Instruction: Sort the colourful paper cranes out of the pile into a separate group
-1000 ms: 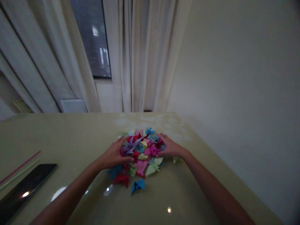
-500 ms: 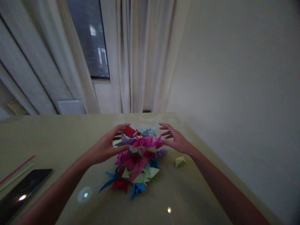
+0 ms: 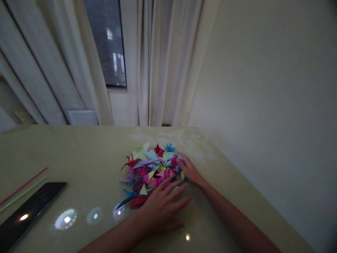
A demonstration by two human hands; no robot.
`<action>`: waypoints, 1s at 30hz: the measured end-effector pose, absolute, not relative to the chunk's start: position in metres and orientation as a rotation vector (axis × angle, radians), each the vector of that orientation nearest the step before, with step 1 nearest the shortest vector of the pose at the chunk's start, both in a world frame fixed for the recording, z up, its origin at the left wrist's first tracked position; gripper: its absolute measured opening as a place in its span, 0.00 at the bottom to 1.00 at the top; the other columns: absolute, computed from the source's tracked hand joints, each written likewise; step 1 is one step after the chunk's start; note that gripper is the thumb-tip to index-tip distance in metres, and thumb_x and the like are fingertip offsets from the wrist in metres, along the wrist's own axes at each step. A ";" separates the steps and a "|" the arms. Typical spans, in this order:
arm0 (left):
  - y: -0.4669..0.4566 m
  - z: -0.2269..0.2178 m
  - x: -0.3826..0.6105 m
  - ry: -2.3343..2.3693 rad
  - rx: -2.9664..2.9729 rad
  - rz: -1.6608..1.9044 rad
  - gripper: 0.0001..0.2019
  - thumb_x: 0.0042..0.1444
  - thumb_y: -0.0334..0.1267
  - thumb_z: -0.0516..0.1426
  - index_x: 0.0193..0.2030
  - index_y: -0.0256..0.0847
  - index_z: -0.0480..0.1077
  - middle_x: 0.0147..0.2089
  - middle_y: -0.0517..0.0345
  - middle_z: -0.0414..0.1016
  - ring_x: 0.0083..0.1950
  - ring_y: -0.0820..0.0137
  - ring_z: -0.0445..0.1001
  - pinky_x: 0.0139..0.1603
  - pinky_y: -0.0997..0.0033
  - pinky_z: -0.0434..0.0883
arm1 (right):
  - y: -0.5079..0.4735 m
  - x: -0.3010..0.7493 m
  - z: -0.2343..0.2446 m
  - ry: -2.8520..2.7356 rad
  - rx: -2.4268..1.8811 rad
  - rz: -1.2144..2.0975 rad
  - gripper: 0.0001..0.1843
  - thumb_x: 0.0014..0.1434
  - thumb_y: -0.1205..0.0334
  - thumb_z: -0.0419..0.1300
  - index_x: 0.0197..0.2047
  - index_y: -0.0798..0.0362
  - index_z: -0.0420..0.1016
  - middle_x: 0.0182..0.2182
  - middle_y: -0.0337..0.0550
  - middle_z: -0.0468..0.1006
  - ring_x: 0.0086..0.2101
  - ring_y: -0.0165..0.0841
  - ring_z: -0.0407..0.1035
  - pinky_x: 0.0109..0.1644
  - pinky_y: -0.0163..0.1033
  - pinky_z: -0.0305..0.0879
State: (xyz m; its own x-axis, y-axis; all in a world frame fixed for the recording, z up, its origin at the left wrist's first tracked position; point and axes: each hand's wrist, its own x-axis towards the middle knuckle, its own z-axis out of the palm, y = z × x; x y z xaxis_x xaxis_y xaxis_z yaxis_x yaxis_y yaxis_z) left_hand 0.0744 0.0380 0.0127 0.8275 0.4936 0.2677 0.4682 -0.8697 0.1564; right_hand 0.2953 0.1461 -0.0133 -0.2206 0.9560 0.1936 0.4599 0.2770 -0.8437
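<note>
A heap of small folded paper pieces (image 3: 151, 167) in pink, red, blue, purple and pale green lies on the yellow-green table (image 3: 86, 154). My left hand (image 3: 162, 207) rests flat at the heap's near edge, fingers spread and pointing right, covering a few pieces. My right hand (image 3: 189, 170) lies at the heap's right side with fingers stretched out against the pieces. Neither hand grips anything.
A dark phone or tablet (image 3: 28, 212) lies at the left near edge. Beside it are two thin sticks (image 3: 23, 188), one pink and one green. The table's right edge runs close to a plain wall (image 3: 263, 88). Curtains (image 3: 163, 63) and a window stand behind.
Both hands were lifted and cupped around the heap half a second ago. Now they are down on the table, the left one moved to the heap's near side, and the pieces lie flatter.
</note>
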 end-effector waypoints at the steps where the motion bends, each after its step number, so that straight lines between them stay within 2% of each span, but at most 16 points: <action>1: 0.042 0.008 0.082 0.756 2.953 0.480 0.38 0.65 0.63 0.59 0.77 0.52 0.58 0.79 0.50 0.59 0.78 0.49 0.59 0.78 0.39 0.55 | 0.152 0.275 -0.011 -1.830 -1.244 0.885 0.47 0.68 0.23 0.46 0.74 0.48 0.63 0.73 0.57 0.63 0.72 0.51 0.57 0.76 0.61 0.51; 3: 0.052 0.001 0.081 0.828 2.994 0.501 0.32 0.66 0.60 0.60 0.71 0.49 0.65 0.74 0.48 0.68 0.74 0.50 0.64 0.77 0.41 0.56 | 0.161 0.241 -0.005 -1.884 -1.164 0.930 0.42 0.70 0.25 0.47 0.73 0.45 0.66 0.71 0.52 0.67 0.70 0.48 0.61 0.74 0.57 0.58; 6: 0.061 0.000 0.047 1.078 3.018 0.467 0.20 0.68 0.46 0.61 0.64 0.46 0.71 0.63 0.47 0.76 0.66 0.50 0.72 0.73 0.41 0.61 | 0.171 0.217 0.005 -1.965 -1.045 0.953 0.35 0.71 0.30 0.52 0.69 0.42 0.70 0.66 0.47 0.74 0.63 0.44 0.70 0.68 0.51 0.67; 9: 0.056 0.003 0.005 1.240 3.023 0.432 0.17 0.68 0.38 0.60 0.63 0.45 0.72 0.61 0.45 0.77 0.64 0.50 0.73 0.71 0.41 0.62 | 0.192 0.221 0.014 -1.902 -1.081 0.835 0.34 0.70 0.34 0.57 0.67 0.47 0.72 0.63 0.52 0.74 0.59 0.46 0.71 0.67 0.54 0.67; 11: 0.049 0.004 -0.008 1.247 3.031 0.431 0.19 0.69 0.37 0.58 0.65 0.46 0.71 0.65 0.45 0.76 0.66 0.51 0.72 0.73 0.42 0.60 | 0.213 0.227 0.017 -1.813 -1.155 0.744 0.35 0.69 0.35 0.58 0.68 0.51 0.70 0.66 0.58 0.69 0.64 0.49 0.65 0.72 0.60 0.60; 13: 0.043 0.002 -0.004 1.186 3.049 0.426 0.21 0.71 0.38 0.56 0.69 0.48 0.67 0.70 0.47 0.72 0.70 0.52 0.69 0.75 0.43 0.58 | 0.233 0.225 0.015 -1.766 -1.202 0.724 0.35 0.69 0.36 0.57 0.69 0.52 0.69 0.68 0.59 0.66 0.70 0.50 0.55 0.75 0.63 0.50; 15: 0.044 -0.001 0.012 1.117 3.056 0.428 0.25 0.72 0.41 0.55 0.73 0.50 0.63 0.75 0.50 0.67 0.74 0.53 0.65 0.76 0.43 0.57 | 0.243 0.212 0.009 -1.782 -1.209 0.774 0.35 0.69 0.35 0.57 0.68 0.51 0.70 0.67 0.58 0.68 0.71 0.50 0.53 0.76 0.62 0.48; 18: 0.054 -0.006 0.034 1.090 3.032 0.447 0.27 0.71 0.43 0.57 0.75 0.54 0.60 0.78 0.53 0.62 0.76 0.53 0.63 0.74 0.43 0.60 | 0.238 0.187 0.001 -1.886 -1.124 0.920 0.34 0.69 0.32 0.57 0.65 0.49 0.74 0.62 0.52 0.76 0.67 0.46 0.64 0.74 0.56 0.57; 21: 0.066 -0.006 0.028 1.170 2.995 0.405 0.21 0.70 0.39 0.58 0.69 0.50 0.67 0.71 0.49 0.72 0.70 0.53 0.70 0.71 0.44 0.64 | 0.224 0.184 0.000 -1.974 -1.012 1.044 0.33 0.70 0.32 0.55 0.65 0.46 0.74 0.59 0.46 0.79 0.59 0.41 0.73 0.65 0.49 0.70; 23: 0.070 -0.001 0.009 1.272 2.957 0.326 0.19 0.66 0.35 0.60 0.63 0.47 0.72 0.65 0.47 0.77 0.66 0.51 0.73 0.70 0.42 0.65 | 0.220 0.202 0.005 -1.989 -0.997 1.085 0.32 0.72 0.33 0.54 0.66 0.45 0.73 0.58 0.45 0.80 0.54 0.40 0.77 0.56 0.46 0.76; 25: 0.071 0.010 -0.013 1.390 2.905 0.235 0.20 0.60 0.32 0.64 0.60 0.46 0.74 0.62 0.45 0.77 0.66 0.46 0.73 0.70 0.37 0.64 | 0.224 0.227 0.012 -1.983 -1.032 1.081 0.29 0.73 0.36 0.53 0.64 0.47 0.74 0.55 0.47 0.81 0.49 0.40 0.80 0.48 0.45 0.79; 27: 0.071 0.027 -0.026 1.487 2.832 0.172 0.19 0.57 0.33 0.65 0.56 0.44 0.76 0.59 0.44 0.79 0.65 0.43 0.74 0.68 0.34 0.65 | 0.231 0.248 0.017 -1.982 -1.082 1.039 0.25 0.72 0.40 0.56 0.59 0.49 0.77 0.50 0.49 0.82 0.44 0.40 0.80 0.45 0.45 0.78; 30: 0.076 0.053 -0.015 1.525 2.727 0.182 0.10 0.62 0.39 0.62 0.49 0.44 0.77 0.52 0.46 0.81 0.55 0.47 0.79 0.58 0.40 0.73 | 0.235 0.257 0.018 -2.028 -1.113 0.959 0.17 0.67 0.49 0.64 0.52 0.52 0.80 0.45 0.49 0.83 0.40 0.41 0.79 0.47 0.48 0.76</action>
